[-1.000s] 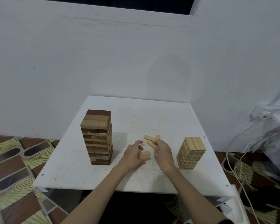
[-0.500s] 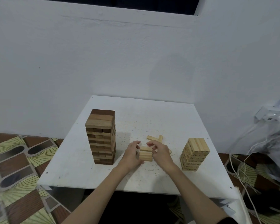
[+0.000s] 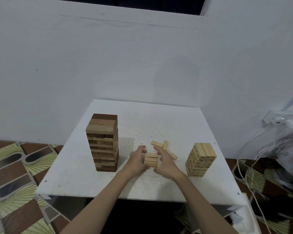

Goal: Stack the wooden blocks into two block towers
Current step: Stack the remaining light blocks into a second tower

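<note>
A tall tower of dark and mid-brown blocks (image 3: 102,141) stands on the left of the white table (image 3: 95,186). A shorter tower of light blocks (image 3: 201,159) stands on the right. Between them, my left hand (image 3: 135,162) and my right hand (image 3: 167,166) cup the two ends of a small stack of light blocks (image 3: 150,160), with fingers behind it and thumbs in front. Three loose light blocks lie just beyond: one flat (image 3: 156,144), one beside it (image 3: 165,144), and one partly hidden by my right hand (image 3: 172,155).
A white wall rises right behind the table. A wall socket (image 3: 277,121), white cables (image 3: 254,179) and a grey bag (image 3: 287,149) crowd the right side. Patterned floor (image 3: 15,166) lies to the left, below the table edge.
My right hand brought a light block onto the one in my left hand. Both hands now enclose the small stack, slightly nearer to me. The towers have not changed.
</note>
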The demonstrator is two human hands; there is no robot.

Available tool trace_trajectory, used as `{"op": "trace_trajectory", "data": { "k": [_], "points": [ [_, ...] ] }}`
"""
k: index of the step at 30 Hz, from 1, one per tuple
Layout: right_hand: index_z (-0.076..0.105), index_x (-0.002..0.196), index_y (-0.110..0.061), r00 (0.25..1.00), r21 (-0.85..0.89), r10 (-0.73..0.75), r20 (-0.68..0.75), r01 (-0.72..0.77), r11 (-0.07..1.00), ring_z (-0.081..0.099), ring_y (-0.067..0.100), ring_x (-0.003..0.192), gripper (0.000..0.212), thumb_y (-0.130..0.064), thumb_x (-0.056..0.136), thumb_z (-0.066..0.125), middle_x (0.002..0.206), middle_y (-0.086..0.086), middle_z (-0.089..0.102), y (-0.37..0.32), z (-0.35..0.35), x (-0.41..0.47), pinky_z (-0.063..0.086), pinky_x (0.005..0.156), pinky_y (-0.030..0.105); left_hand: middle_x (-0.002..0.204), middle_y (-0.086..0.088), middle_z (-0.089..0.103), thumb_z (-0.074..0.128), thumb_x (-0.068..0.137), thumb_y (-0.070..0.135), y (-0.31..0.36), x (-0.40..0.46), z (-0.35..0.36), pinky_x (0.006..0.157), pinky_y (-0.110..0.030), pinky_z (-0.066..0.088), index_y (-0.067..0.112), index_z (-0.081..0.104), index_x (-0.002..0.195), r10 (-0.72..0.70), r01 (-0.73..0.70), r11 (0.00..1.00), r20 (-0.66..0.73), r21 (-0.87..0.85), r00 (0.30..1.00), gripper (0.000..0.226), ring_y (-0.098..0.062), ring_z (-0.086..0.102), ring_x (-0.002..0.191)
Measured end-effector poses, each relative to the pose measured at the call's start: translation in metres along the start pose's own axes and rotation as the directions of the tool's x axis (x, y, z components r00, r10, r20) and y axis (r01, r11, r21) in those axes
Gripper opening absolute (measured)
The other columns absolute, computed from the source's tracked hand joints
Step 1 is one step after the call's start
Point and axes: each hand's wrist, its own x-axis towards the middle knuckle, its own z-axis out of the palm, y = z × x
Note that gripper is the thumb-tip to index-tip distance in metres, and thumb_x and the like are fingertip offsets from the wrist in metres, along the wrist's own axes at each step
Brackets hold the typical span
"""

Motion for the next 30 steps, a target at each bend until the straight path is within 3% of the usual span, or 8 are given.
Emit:
{"op": "trace_trajectory", "data": {
  "k": [2,5,7,9,13,21,26,30],
  "points": [
    [0.033,0.143,-0.030,1.000,-0.017,-0.019,-0.012,0.019,1.000,0.038,0.019,0.121,0.080,0.004,0.077,0.063,0.121,-0.003,0.037,-0.001,0.000,0.000,0.050,0.085,0.029,0.134,-0.006,0.046,0.078,0.073,0.010,0.001,0.000,0.000,0.085,-0.019,0.037,0.013,0.030,0.141,0.002,-0.002,1.000,-0.009,0.008,1.000,0.083,-0.011,0.043,0.106],
    [0.034,0.143,-0.026,0.999,-0.025,-0.044,-0.031,0.043,0.999,0.040,0.014,0.112,0.072,-0.003,0.083,0.065,0.121,-0.003,0.039,-0.003,-0.002,-0.001,0.044,0.065,0.012,0.133,-0.007,0.046,0.077,0.073,0.009,0.003,0.000,0.002,0.081,-0.017,0.038,0.013,0.031,0.140,-0.001,0.001,1.000,-0.014,0.011,1.000,0.081,-0.010,0.044,0.104],
    [0.034,0.143,-0.027,0.999,-0.012,-0.035,-0.040,0.034,0.999,0.041,0.012,0.106,0.071,-0.003,0.083,0.066,0.122,-0.002,0.040,-0.002,-0.003,-0.002,0.043,0.059,0.011,0.134,-0.008,0.045,0.077,0.073,0.007,0.004,-0.001,0.002,0.080,-0.017,0.041,0.012,0.031,0.141,-0.011,0.011,1.000,-0.016,0.010,1.000,0.082,-0.011,0.044,0.104],
    [0.035,0.141,-0.026,0.997,0.032,-0.003,-0.072,0.005,0.999,0.043,0.012,0.101,0.071,-0.001,0.083,0.065,0.121,-0.001,0.042,-0.002,-0.004,-0.003,0.044,0.058,0.013,0.134,-0.008,0.043,0.078,0.072,0.004,0.006,0.000,0.002,0.079,-0.018,0.044,0.011,0.029,0.142,-0.044,0.044,0.999,-0.030,-0.003,0.999,0.085,-0.012,0.045,0.102],
    [0.042,0.137,-0.014,0.967,0.155,0.101,-0.235,-0.065,0.986,0.053,0.014,0.086,0.059,0.006,0.084,0.054,0.112,0.005,0.052,-0.001,-0.004,-0.002,0.048,0.062,0.018,0.112,-0.005,0.045,0.073,0.075,-0.001,0.012,0.002,-0.001,0.058,-0.012,0.046,0.008,0.032,0.136,-0.174,0.170,0.982,-0.042,-0.086,0.984,0.075,-0.011,0.049,0.085],
    [0.052,0.127,-0.010,0.931,0.233,0.175,-0.321,-0.102,0.967,0.056,0.013,0.079,0.052,0.010,0.080,0.060,0.099,0.007,0.057,-0.002,0.005,0.000,0.052,0.062,0.020,0.103,-0.007,0.051,0.075,0.073,-0.001,0.018,0.002,0.005,0.077,-0.026,0.051,0.007,0.036,0.133,-0.237,0.229,0.969,-0.098,-0.088,0.967,0.072,-0.020,0.056,0.095],
    [0.056,0.121,-0.010,0.922,0.231,0.160,-0.352,-0.080,0.970,0.056,0.012,0.077,0.044,0.011,0.082,0.058,0.098,0.008,0.060,-0.002,0.008,0.000,0.047,0.056,0.010,0.104,-0.010,0.056,0.075,0.072,-0.003,0.016,0.002,0.006,0.063,-0.020,0.049,0.006,0.039,0.130,-0.252,0.235,0.963,-0.129,-0.135,0.959,0.068,-0.021,0.058,0.093],
    [0.060,0.114,-0.007,0.910,0.232,0.158,-0.383,-0.071,0.970,0.058,0.012,0.076,0.038,0.010,0.081,0.060,0.091,0.007,0.064,-0.003,0.010,-0.001,0.046,0.059,0.008,0.100,-0.009,0.058,0.075,0.072,-0.004,0.014,0.002,0.007,0.062,-0.018,0.046,0.004,0.041,0.129,-0.255,0.234,0.961,-0.152,-0.145,0.955,0.066,-0.018,0.058,0.089]
  ]
}}
